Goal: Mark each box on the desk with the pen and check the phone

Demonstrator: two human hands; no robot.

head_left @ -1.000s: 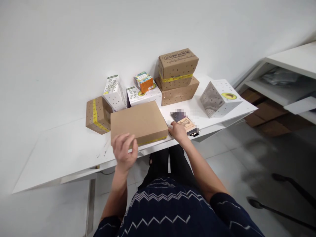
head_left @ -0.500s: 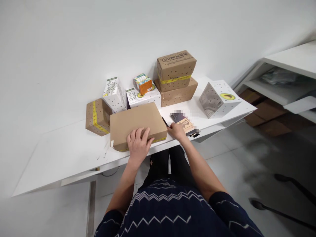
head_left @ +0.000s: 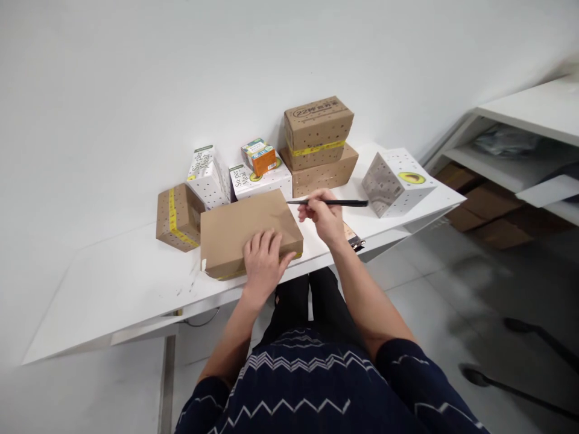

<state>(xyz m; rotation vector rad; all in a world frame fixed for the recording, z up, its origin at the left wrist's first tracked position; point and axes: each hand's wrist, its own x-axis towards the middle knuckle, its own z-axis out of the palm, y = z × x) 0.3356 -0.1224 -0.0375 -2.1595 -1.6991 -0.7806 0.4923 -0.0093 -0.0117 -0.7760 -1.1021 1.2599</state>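
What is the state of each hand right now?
Left hand: open, resting on the brown box.
Right hand: closed, holding a black pen-like tool.

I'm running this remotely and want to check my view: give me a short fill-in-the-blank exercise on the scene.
1. The left hand lies on the flat brown cardboard box.
The slim black pen-like tool is in the ____ hand.
2. The small orange box sits on a ____ avocado-printed box.
3. The tape around the upper stacked brown box is ____.

Missing words: right; white; yellow.
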